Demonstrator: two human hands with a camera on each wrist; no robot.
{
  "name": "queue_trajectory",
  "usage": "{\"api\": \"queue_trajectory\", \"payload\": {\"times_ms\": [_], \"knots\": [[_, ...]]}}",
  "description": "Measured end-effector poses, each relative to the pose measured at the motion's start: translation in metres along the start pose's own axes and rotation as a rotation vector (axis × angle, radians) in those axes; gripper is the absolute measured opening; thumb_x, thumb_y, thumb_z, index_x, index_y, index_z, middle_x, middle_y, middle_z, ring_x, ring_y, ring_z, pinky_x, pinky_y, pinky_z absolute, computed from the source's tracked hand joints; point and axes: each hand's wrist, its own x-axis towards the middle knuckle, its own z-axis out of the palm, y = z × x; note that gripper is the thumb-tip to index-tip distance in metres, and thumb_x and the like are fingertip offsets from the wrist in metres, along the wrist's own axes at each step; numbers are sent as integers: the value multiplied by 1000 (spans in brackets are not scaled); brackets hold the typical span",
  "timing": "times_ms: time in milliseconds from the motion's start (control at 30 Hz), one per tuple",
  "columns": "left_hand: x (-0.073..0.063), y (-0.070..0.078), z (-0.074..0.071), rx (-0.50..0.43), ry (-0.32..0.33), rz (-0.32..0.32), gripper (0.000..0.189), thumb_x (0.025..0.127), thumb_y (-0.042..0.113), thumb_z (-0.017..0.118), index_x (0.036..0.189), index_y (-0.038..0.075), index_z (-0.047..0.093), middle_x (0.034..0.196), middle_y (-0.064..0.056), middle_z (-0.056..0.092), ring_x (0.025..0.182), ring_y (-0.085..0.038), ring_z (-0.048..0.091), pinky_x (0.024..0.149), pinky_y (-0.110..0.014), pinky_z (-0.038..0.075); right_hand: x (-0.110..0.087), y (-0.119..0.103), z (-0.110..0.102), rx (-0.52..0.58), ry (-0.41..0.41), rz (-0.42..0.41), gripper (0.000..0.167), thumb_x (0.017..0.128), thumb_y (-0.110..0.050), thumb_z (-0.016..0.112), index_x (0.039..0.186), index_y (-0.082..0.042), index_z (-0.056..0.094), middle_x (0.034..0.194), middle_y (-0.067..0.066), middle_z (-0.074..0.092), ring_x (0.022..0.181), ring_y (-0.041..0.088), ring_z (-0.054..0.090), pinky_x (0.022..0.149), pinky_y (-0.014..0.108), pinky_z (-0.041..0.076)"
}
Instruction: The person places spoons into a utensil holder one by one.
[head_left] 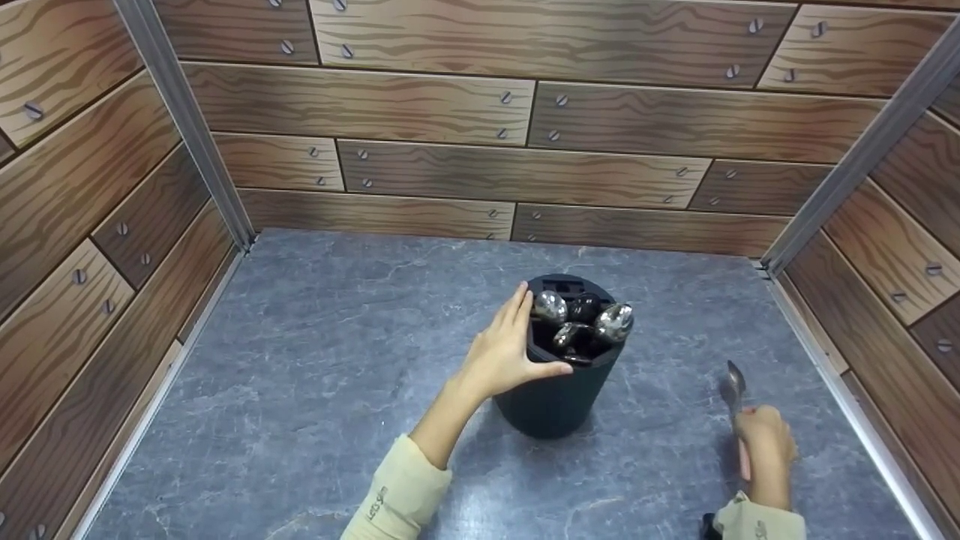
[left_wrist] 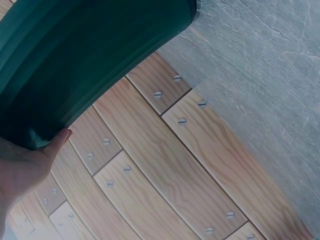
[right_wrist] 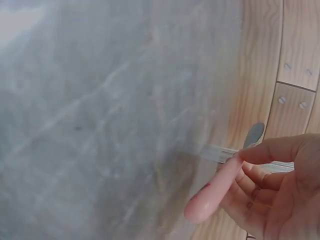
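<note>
A dark green cylindrical utensil holder (head_left: 551,401) stands on the table, with several shiny spoons (head_left: 616,321) and dark utensil heads in its top. My left hand (head_left: 504,351) rests against the holder's left side near the rim, its fingers and thumb straight and spread along the wall. In the left wrist view, the thumb (left_wrist: 56,145) touches the holder's lower edge in the picture. To the right, my right hand (head_left: 766,435) grips a spoon (head_left: 733,386) apart from the holder. The spoon's pink handle (right_wrist: 212,195) sticks out between thumb and fingers in the right wrist view.
A grey marble-patterned tabletop (head_left: 337,337) lies under everything. Wood-print panels (head_left: 435,172) wall it at the back and both sides, with metal corner posts (head_left: 199,127) on the left and right.
</note>
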Motion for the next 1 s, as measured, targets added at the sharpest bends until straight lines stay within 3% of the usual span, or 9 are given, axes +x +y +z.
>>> {"api": "queue_trajectory", "payload": {"times_ms": [200,633,1000], "knots": [[1,0,0,8,-1,5,117,64,78,54,147,6,13,153,0,2,135,-23,18,88,-47,43,-8,-8,-9,69,14,-39,40,87,-17,40,118,4,50,120,29,48,106,49,44,79,58,37],[0,-1,1,11,10,14,116,65,76,57,146,5,15,153,0,4,134,-20,18,89,-44,43,-28,-32,-13,217,209,-166,31,89,-14,47,113,4,49,109,24,55,98,41,51,78,53,37],[1,-1,1,4,15,15,117,64,77,57,146,5,15,153,0,4,135,-19,17,89,-43,43,-47,-51,-20,268,298,-272,30,87,-10,50,114,5,50,109,23,55,90,38,53,73,47,37]]}}
